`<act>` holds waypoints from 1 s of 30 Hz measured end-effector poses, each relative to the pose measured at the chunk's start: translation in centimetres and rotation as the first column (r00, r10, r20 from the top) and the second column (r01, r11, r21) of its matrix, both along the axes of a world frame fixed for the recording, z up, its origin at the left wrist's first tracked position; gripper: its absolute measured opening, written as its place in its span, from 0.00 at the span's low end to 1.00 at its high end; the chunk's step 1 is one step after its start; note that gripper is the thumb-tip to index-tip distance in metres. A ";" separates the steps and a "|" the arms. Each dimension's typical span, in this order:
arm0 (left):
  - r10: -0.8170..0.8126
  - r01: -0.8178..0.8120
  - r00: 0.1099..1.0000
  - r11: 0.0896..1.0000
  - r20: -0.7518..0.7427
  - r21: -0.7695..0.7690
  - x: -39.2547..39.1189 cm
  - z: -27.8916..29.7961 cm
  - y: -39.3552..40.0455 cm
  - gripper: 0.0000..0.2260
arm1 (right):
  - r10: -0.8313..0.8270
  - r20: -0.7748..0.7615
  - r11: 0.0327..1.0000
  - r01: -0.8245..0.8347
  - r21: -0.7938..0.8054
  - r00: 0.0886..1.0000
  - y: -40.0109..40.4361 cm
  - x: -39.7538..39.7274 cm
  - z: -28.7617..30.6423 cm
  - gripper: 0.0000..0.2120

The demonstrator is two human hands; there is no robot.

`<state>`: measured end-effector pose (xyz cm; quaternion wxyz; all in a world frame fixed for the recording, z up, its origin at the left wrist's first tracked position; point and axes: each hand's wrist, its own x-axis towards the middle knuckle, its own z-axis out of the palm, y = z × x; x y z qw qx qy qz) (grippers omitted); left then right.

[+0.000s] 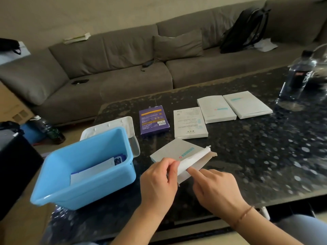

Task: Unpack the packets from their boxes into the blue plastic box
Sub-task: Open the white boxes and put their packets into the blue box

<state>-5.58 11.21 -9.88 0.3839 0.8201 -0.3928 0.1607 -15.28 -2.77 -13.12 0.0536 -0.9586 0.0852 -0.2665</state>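
A flat white box [174,150] lies on the dark table near me with its end flap open. My left hand [159,181] grips the box's near end, thumb and fingers curled on it. The forefinger of my right hand [215,188] reaches into the open end, where a white packet [192,159] shows. To the left stands the blue plastic box [58,175], tilted, with white and blue packets [93,171] inside. Farther back lie a purple box [153,120] and three more white boxes [190,122], [216,109], [246,104].
A white lid [113,125] lies behind the blue box. A water bottle [295,76] stands at the table's far right. A grey sofa [115,68] with a black backpack [245,30] runs behind the table. Bottles and a cardboard carton sit on the floor at left.
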 end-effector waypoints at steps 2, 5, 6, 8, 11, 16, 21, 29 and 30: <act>0.008 -0.008 1.000 1.000 0.004 -0.019 0.3 0.4 0.2 0.13 | -0.005 0.031 0.999 0.004 0.042 0.999 0.3 0.2 -0.1 0.19; 0.001 0.000 0.999 1.000 0.039 -0.031 0.8 0.7 0.3 0.13 | -0.061 0.006 0.993 0.060 0.106 0.998 0.5 0.6 -0.1 0.22; -0.005 0.007 0.999 1.000 0.050 -0.028 0.8 0.6 0.3 0.14 | -0.083 -0.015 0.991 0.084 0.103 0.996 0.6 0.8 -0.1 0.21; -0.018 0.020 0.998 0.999 0.061 -0.030 1.0 0.5 0.4 0.15 | -0.105 -0.055 0.991 0.109 0.073 0.993 0.5 1.3 -0.1 0.19; -0.021 0.023 0.997 0.999 0.069 -0.029 0.9 0.3 0.4 0.16 | -0.106 -0.129 0.994 0.105 -0.013 0.986 0.4 1.9 -0.4 0.15; -0.037 0.036 0.994 0.999 0.106 0.013 0.8 -0.6 0.6 0.16 | -0.058 -0.090 0.997 0.054 -0.047 0.994 0.4 1.5 -0.9 0.16; -0.047 0.044 0.992 0.999 0.113 0.031 0.5 -1.5 0.9 0.14 | 0.072 0.133 0.997 -0.068 -0.028 0.988 -0.2 -1.8 -2.3 0.17; -0.066 0.074 0.992 0.995 0.107 -0.070 0.5 -3.0 1.4 0.10 | 0.132 0.294 0.989 -0.107 -0.099 0.947 -0.3 -6.1 -3.1 0.10; -0.075 0.082 0.991 0.995 0.113 -0.064 0.4 -3.2 1.5 0.10 | 0.141 0.304 0.988 -0.113 -0.106 0.942 -0.2 -6.4 -3.1 0.10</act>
